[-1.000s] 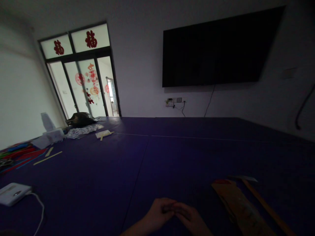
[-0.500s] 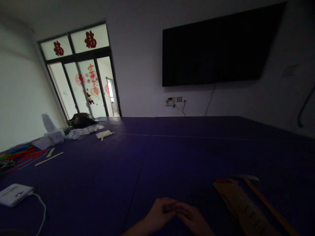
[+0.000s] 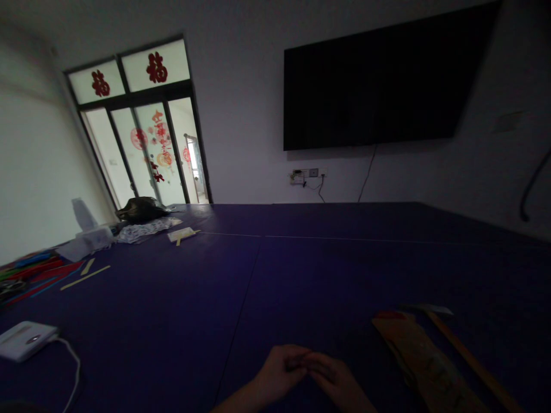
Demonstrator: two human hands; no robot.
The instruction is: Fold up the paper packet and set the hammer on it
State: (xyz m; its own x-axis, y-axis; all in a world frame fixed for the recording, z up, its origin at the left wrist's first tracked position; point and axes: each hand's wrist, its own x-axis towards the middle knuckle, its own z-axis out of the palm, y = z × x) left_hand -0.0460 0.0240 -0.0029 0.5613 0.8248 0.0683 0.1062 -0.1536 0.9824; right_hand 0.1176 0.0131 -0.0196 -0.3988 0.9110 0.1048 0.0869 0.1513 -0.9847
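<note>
At the near edge of the dark blue table (image 3: 301,269), the left hand (image 3: 278,373) and right hand (image 3: 333,381) meet fingertip to fingertip, fingers curled narrow around something small and dark (image 3: 297,362); what it is cannot be told in the dim light. Pinching it from both sides likely steadies it for fine work. Just right lie a brown paper sleeve (image 3: 419,358) and a wooden stick (image 3: 467,358); a white device (image 3: 23,339) sits toward the left edge.
</note>
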